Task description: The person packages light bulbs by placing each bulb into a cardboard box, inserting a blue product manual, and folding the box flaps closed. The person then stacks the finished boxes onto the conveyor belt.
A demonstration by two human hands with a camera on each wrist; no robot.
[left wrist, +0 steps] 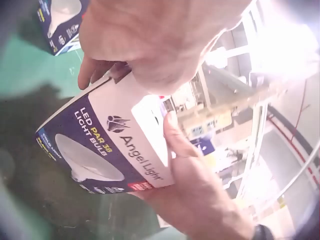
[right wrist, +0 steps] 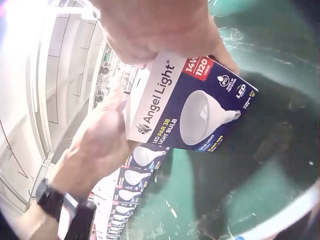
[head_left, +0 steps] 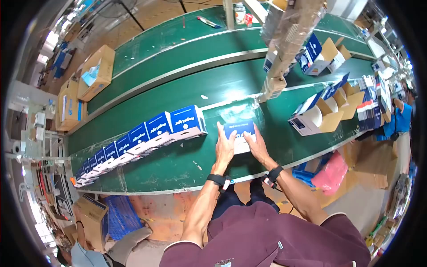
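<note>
Both hands grip one light bulb box (head_left: 240, 133), blue and white, over the green bench in the head view. My left hand (head_left: 225, 144) holds its left side and my right hand (head_left: 259, 147) its right side, thumbs over the top. The left wrist view shows the printed face of the light bulb box (left wrist: 105, 145) with a bulb picture and "LED PAR 38 light bulb". In the right wrist view the light bulb box (right wrist: 185, 107) shows its 14W label beside the right fingers. To the left, a row of similar boxes (head_left: 158, 126) runs along the bench.
A cardboard-wrapped post (head_left: 287, 53) rises beyond the hands. Opened boxes (head_left: 318, 111) with white contents stand at the right, near a stack of flat cartons (head_left: 370, 102). Cardboard cartons (head_left: 95, 73) sit at the far left. The bench's front edge (head_left: 293, 163) lies close to the person.
</note>
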